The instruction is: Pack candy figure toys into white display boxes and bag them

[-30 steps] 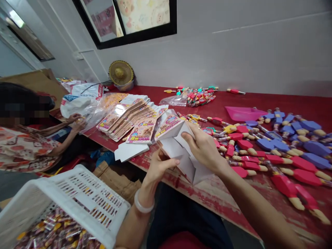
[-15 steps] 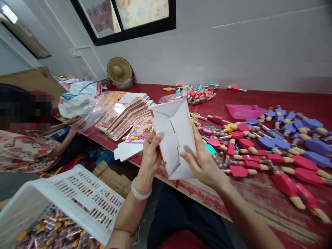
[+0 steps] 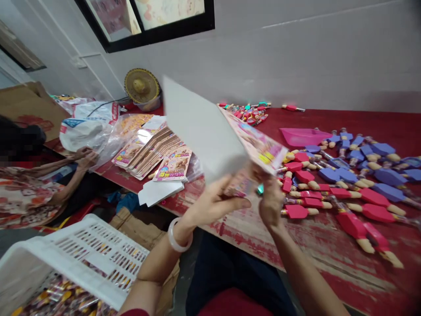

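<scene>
A cardboard box (image 3: 204, 127), white on one side and printed in pink and yellow on another, is tilted above the table and blurred by motion. My left hand (image 3: 217, 202), with a pale bangle on its wrist, grips the box's lower edge, thumb stretched along it. At the box's lower right corner, my right hand (image 3: 271, 199) is closed on it, its fingers partly blurred. Left of the box lie stacked printed cards (image 3: 151, 149) and a white folded carton (image 3: 161, 191). To the right are red toy pieces (image 3: 305, 195) and blue ones (image 3: 345, 173).
A white basket (image 3: 95, 245) of wrapped items stands at lower left. Beyond it, a person's hands (image 3: 85, 158) are near plastic bags. A straw hat (image 3: 141, 85) and a pink tray (image 3: 304, 137) sit toward the wall on the red table (image 3: 362, 116).
The box has been turned and raised, so its interlocked white end no longer faces me and a printed side shows. Both my hands have shifted right with it. The view has shifted slightly.
</scene>
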The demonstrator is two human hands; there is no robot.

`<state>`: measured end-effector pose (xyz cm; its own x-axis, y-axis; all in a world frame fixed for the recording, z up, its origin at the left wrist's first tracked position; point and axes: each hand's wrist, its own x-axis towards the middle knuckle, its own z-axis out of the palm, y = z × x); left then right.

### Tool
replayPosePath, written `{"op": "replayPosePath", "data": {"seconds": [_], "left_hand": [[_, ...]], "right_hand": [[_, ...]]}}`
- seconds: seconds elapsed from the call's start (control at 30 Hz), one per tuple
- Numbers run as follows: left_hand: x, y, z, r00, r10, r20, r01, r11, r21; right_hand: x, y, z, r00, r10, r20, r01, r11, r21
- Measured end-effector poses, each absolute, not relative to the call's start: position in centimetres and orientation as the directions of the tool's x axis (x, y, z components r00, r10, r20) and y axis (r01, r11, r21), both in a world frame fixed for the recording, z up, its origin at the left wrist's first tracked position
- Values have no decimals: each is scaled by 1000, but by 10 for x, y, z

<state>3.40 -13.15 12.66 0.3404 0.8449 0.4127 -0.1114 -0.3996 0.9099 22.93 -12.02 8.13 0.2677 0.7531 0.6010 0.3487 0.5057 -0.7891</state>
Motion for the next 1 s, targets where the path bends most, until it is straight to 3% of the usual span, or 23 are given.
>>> {"op": "replayPosePath", "data": {"seconds": [0.07, 0.13, 0.2, 0.3, 0.37, 0.43, 0.53, 0.63, 0.7, 0.83, 1.0], "left_hand": [[44, -114, 87, 477, 776, 412, 136, -529, 838], [57, -93, 38, 461, 779, 425, 263, -578, 773], [70, -75, -4, 416, 810, 413, 313, -554, 771], [81, -60, -34, 369, 845, 386, 372, -515, 772], [76, -57, -32, 339, 868, 364, 430, -487, 760], [52, -57, -24, 248, 912, 327, 531, -410, 741], [-16, -60, -17, -89, 962, 258, 720, -116, 684], [-89, -64, -26, -378, 905, 195, 789, 205, 579], [-117, -65, -38, -414, 897, 157, 814, 288, 504], [-120, -65, -45, -336, 934, 122, 873, 260, 413], [-116, -81, 3, -398, 873, 280, 876, 272, 399]], "right_hand": [[254, -118, 68, 490, 696, 525, 264, 456, -850], [269, -120, 51, 588, 653, 477, 246, 418, -875], [268, -122, 29, 454, 724, 519, 394, 359, -846], [245, -112, -11, 0, 873, 488, 709, 345, -616], [230, -96, -38, -155, 898, 413, 802, 358, -478], [225, -79, -60, -174, 901, 397, 838, 347, -421], [233, -60, -83, -179, 909, 377, 880, 319, -351], [242, -53, -95, -170, 918, 357, 910, 285, -301], [241, -53, -99, -162, 929, 333, 924, 261, -279], [236, -54, -98, -146, 945, 293, 934, 229, -273], [239, -55, -84, -128, 957, 261, 908, 219, -358]]}}
